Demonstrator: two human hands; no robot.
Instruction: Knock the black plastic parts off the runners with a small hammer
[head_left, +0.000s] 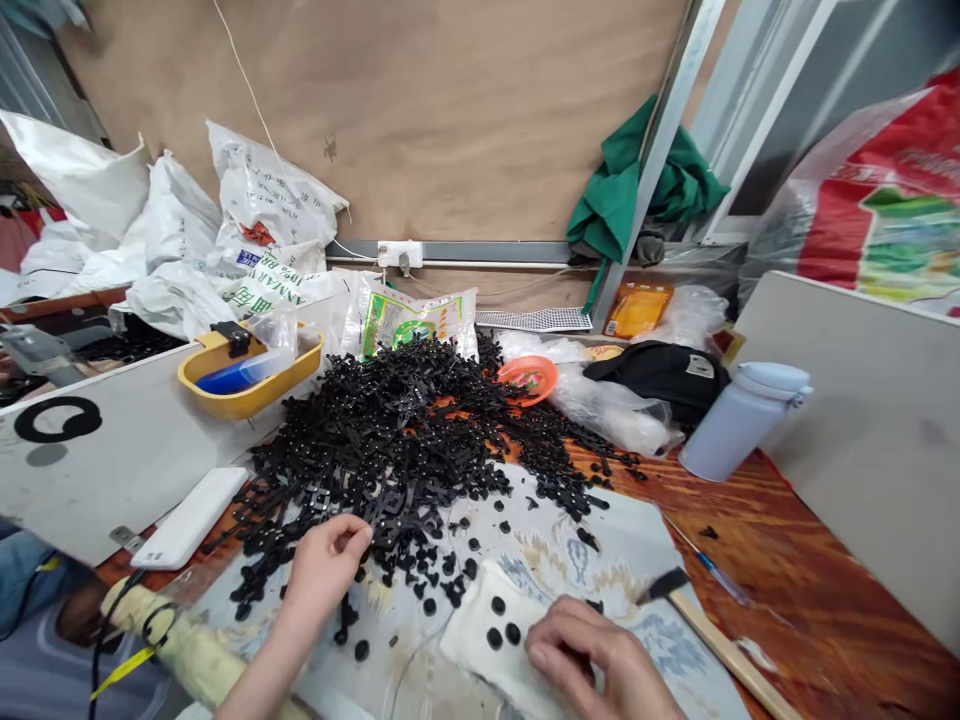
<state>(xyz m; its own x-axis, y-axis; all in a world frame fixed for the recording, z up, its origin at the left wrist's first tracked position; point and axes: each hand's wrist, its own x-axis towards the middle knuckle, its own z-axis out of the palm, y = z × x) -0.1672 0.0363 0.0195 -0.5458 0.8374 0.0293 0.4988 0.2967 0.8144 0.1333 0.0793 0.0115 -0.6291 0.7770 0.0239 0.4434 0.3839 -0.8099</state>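
Note:
Across the middle of the table spreads a large heap of small black parts [367, 430]. My left hand [330, 560] is at the heap's near edge, thumb and forefinger pressed together; anything between the fingertips is too small to make out. On a patterned cloth [630, 530] lies a folded white pad [480, 630] with several round black pieces [498, 605] on it. My right hand [585, 650] hovers at the pad's right edge, fingers curled together, close to the black pieces. What its fingertips hold, if anything, is hidden.
A yellow tray [251, 400] and a white power bank [191, 520] are on the left. An orange dish [529, 378] stands behind the heap. To the right are a pale blue bottle [739, 425], a screwdriver [720, 575], a wooden-handled tool [727, 650] and a black cap [660, 375].

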